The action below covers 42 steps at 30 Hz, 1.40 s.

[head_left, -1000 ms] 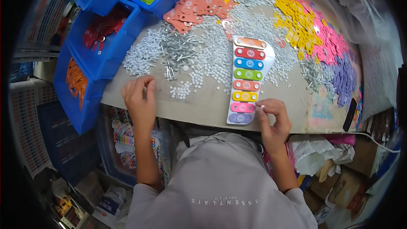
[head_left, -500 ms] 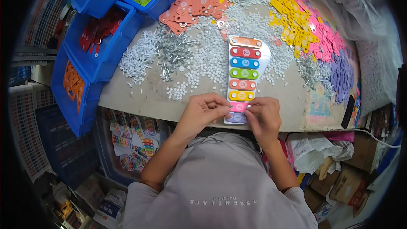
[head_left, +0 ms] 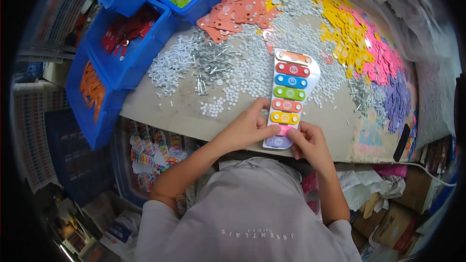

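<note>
A toy xylophone (head_left: 290,92) with a white base and several coloured bars lies at the table's front edge, tilted slightly. White round caps sit at both ends of its upper bars. My left hand (head_left: 247,127) is closed on its left side, with the thumb pressing the left end of the pink bar (head_left: 284,131). On the other side, my right hand (head_left: 311,141) grips the base's edge, its thumb at the pink bar's right end. Both thumbs hide that bar's ends. Below it, the light purple bar (head_left: 279,142) is nearest me.
Loose white caps (head_left: 250,73), white pegs (head_left: 167,65) and metal pins (head_left: 213,60) cover the table (head_left: 182,116) behind. Salmon (head_left: 242,9), yellow (head_left: 347,39), pink (head_left: 383,63) and purple bars (head_left: 398,99) lie in piles. Blue bins (head_left: 109,68) stand left. Finished-looking xylophones (head_left: 145,150) fill a tub below.
The view has shifted, and the xylophone now leans a little. My left thumb has moved onto the pink bar; the right hand has gone from a fingertip pinch to the base's edge.
</note>
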Motion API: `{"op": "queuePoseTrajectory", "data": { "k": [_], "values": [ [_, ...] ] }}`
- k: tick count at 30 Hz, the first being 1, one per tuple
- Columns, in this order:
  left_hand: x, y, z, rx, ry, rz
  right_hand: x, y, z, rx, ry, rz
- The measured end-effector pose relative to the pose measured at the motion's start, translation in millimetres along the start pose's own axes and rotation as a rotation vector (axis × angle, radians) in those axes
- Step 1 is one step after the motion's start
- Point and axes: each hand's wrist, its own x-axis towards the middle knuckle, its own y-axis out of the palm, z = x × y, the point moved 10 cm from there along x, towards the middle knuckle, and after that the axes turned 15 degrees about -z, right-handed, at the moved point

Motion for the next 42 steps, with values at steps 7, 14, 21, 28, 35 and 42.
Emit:
{"op": "queuePoseTrajectory", "data": {
  "k": [7,14,21,28,35,42],
  "values": [
    [3.2,11.7,-23.0,-0.109,-0.016,0.164,1.5,3.1,-0.8,-0.056,-0.008,0.033],
    [4.7,9.3,-19.8,-0.049,0.041,0.154,1.1,2.9,0.5,-0.083,-0.023,-0.018],
    [-14.5,-36.6,-27.0,0.311,0.151,-0.108,10.5,-107.7,17.9,-0.235,-0.428,-0.533],
    [-79.5,-201.0,-74.9,0.560,0.646,-1.114,-22.8,-283.3,26.4,-0.974,-0.845,-1.374],
    [-79.9,-220.9,-63.1,0.778,0.662,-1.192,-7.3,-294.5,20.1,-0.988,-0.809,-1.364],
    [-85.8,-198.4,-83.0,0.954,0.875,-1.269,1.1,-296.7,21.8,-0.999,-0.751,-1.369]
  ]
}}
